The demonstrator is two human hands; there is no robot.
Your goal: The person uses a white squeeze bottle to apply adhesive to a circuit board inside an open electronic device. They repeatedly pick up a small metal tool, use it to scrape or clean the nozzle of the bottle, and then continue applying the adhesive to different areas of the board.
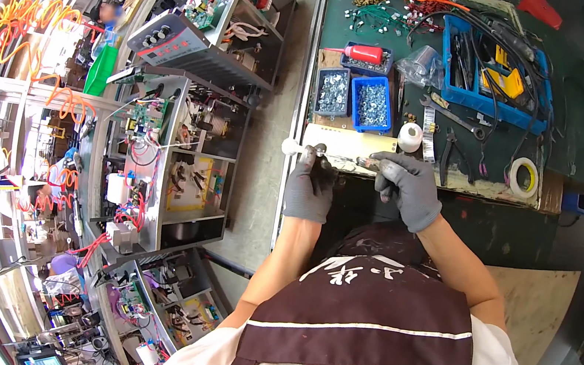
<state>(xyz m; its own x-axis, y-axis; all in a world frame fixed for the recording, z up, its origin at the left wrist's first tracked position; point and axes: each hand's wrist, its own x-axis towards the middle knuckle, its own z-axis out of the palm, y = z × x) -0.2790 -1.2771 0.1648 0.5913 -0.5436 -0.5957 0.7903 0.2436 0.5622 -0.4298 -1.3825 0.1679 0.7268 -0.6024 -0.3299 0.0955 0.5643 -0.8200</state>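
Both hands wear grey gloves and are raised at the near edge of the green bench. My left hand point(310, 185) is closed on a small white piece with a round end point(290, 146), which sticks out to the left of the fingers. A little to the right, my right hand point(410, 192) has its fingers pinched together, pointing at the left hand; what they hold, if anything, is too small to make out. Just beyond the hands lies a pale yellow strip point(350, 143) along the bench edge. A white bottle point(409, 137) stands beside its right end.
Bins of small metal hardware point(372, 104) and a red bottle point(362, 53) sit farther back. At right are a blue tool tray point(494, 99), a wrench point(454, 114), pliers point(456, 157) and a tape roll point(524, 177). Open metal machine housings point(198, 132) line the left.
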